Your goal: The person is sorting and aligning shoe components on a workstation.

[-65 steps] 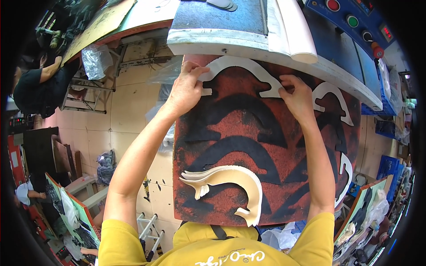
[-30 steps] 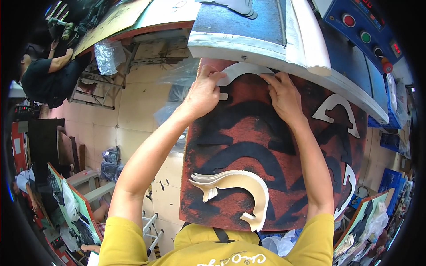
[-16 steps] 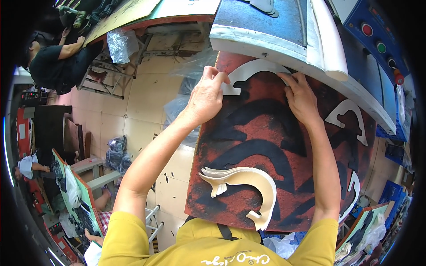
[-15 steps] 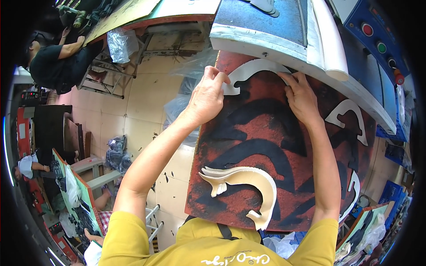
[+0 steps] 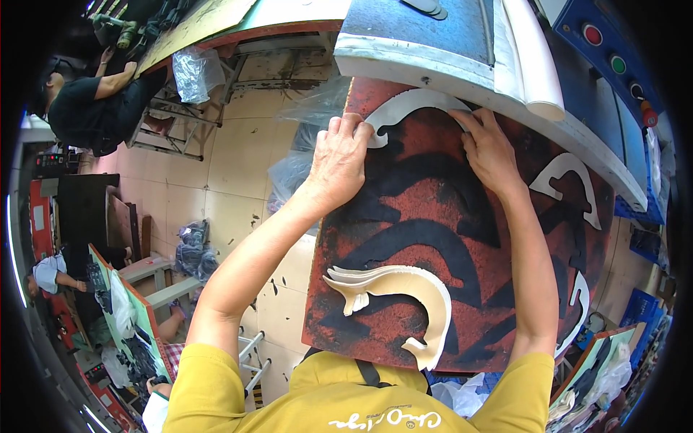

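Observation:
A white curved cut-out piece lies along the far edge of a red board streaked with black arc shapes. My left hand has its curled fingers on the left end of this piece, partly covering it. My right hand grips the right end between thumb and fingers. Nearer to me, a stack of cream curved pieces rests on the board. Two more white curved pieces, one at the right and a partly hidden one lower down, lie past my right forearm.
Just beyond the board is a machine's thick pale edge, with a white roll on top. A blue control panel with red and green buttons stands at far right. A seated person works at another table on the left.
The fingers of my left hand have closed further over the white piece's left end. My right hand stays at the other end, and the piece has shifted only slightly.

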Motion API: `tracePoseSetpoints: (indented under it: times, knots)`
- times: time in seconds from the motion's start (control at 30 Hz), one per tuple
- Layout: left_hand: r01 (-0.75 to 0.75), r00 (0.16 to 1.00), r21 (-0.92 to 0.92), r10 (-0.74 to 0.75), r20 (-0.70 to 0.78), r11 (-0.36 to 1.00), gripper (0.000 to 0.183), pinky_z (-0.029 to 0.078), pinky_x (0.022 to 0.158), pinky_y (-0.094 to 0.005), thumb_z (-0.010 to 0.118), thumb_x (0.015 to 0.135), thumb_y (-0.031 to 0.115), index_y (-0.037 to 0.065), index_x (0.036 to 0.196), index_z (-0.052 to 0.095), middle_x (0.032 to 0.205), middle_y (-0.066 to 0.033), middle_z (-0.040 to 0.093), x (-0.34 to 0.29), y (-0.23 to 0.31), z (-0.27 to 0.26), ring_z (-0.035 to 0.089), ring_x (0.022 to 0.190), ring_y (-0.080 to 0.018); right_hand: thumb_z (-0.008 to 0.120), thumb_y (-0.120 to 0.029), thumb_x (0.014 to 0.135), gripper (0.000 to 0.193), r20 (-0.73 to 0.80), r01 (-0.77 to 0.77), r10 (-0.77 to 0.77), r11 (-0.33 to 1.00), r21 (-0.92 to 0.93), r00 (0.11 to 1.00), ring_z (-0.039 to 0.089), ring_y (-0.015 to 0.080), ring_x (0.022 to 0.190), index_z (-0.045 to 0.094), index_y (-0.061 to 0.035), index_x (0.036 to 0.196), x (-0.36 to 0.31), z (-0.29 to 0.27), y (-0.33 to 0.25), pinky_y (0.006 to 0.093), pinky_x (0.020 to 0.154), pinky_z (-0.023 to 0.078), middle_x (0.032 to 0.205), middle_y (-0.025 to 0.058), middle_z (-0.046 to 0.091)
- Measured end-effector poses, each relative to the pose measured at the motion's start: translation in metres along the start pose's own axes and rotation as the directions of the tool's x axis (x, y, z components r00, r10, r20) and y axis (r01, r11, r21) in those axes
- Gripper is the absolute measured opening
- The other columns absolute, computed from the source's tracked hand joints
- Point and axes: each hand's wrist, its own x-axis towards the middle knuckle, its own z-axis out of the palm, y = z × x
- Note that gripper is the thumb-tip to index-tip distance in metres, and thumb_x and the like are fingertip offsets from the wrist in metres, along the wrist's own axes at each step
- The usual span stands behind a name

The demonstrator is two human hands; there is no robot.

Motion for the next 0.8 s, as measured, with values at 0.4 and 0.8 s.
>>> tracePoseSetpoints:
  times: [0.4, 0.8]
  knots:
    - [-0.057, 0.998, 0.041, 0.058, -0.026, 0.998, 0.036, 0.042, 0.086, -0.0421, 0.06, 0.08, -0.005, 0.008, 0.114, 0.059, 0.114, -0.013, 0.053, -0.003, -0.001, 0.003, 0.052, 0.108, -0.0324, 0.057, -0.006, 0.09, 0.039, 0.011, -0.011, 0.011, 1.0, 0.012, 1.0, 0.06, 0.0344, 0.107, 0.062, -0.0137, 0.128, 0.0, -0.002, -0.004, 0.0458, 0.091, 0.05, 0.117, 0.0135, 0.055]
    - [-0.109, 0.993, 0.041, 0.111, -0.036, 0.993, 0.044, 0.044, 0.085, -0.041, 0.059, 0.081, -0.005, 0.013, 0.12, 0.063, 0.114, -0.0108, 0.055, -0.001, -0.002, 0.001, 0.053, 0.107, -0.0296, 0.068, -0.016, 0.082, 0.031, -0.133, -0.103, 0.098, 0.994, -0.036, 0.986, 0.057, 0.0288, 0.112, 0.07, -0.0104, 0.113, -0.035, -0.024, 0.011, 0.0441, 0.094, 0.044, 0.115, 0.0081, 0.062]
